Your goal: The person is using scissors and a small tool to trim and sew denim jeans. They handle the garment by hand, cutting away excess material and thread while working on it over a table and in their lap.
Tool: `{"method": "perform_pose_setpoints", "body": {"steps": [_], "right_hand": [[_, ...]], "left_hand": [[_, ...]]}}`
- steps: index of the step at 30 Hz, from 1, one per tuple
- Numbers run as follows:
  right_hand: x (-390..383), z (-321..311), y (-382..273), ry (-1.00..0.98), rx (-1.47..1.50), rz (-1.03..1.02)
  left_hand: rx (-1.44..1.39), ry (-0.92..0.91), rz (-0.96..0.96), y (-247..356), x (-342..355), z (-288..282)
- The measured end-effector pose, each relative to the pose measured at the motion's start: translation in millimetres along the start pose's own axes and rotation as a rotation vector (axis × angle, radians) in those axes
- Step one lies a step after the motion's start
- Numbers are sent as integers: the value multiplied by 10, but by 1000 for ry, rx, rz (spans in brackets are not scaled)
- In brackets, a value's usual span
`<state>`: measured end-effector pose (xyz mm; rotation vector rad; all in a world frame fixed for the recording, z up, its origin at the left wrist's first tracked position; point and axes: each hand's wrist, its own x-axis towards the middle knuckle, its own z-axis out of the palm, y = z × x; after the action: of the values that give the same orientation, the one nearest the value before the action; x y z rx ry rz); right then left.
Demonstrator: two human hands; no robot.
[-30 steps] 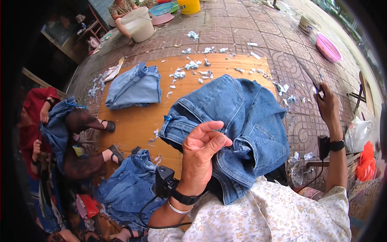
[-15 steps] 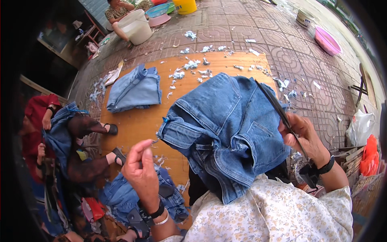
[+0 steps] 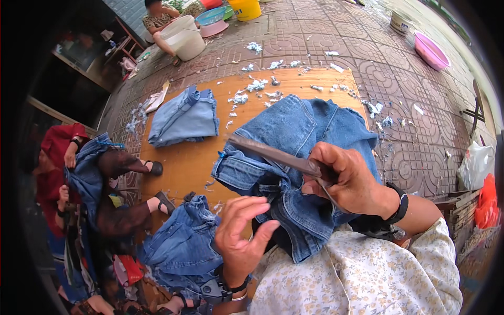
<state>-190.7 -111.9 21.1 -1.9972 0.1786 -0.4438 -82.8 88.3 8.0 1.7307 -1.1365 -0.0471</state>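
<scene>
My right hand [image 3: 352,184] grips a long dark metal blade, apparently scissors [image 3: 270,153], pointing left across rumpled blue jeans [image 3: 336,128] heaped on my lap. My left hand [image 3: 244,239] is open just below the blade, fingers curved and apart, near the jeans' waistband and dark inner fold. A folded pair of pale jeans [image 3: 184,118] lies on the wooden board [image 3: 178,157] at the upper left. Another heap of blue jeans [image 3: 178,241] lies to the left of my left hand.
A co-worker in red [image 3: 58,152] holds denim at left; a person [image 3: 160,21] sits behind a white bucket [image 3: 186,42]. Fabric scraps [image 3: 257,85] dot board and paving. A pink basin [image 3: 430,52] and orange plastic bag [image 3: 487,202] are at right.
My right hand has swung in from the far right, bringing the blade over the jeans, now pointing left. My left hand first dropped left, then moved right toward the waistband, fingers staying apart.
</scene>
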Motion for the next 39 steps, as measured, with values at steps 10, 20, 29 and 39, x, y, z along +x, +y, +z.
{"method": "perform_pose_setpoints", "body": {"steps": [10,20,29,39], "right_hand": [[-167,-582,54,624,253,-88],[-651,-602,355,470,103,119],[-234,-303,268,-169,-332,-245],[-29,-489,125,87,-156,-208]], "left_hand": [[73,-103,120,-63,260,475],[-364,-151,-158,-90,382,494],[-682,-162,-310,-139,826,497],[257,-260,617,507,56,212]]}}
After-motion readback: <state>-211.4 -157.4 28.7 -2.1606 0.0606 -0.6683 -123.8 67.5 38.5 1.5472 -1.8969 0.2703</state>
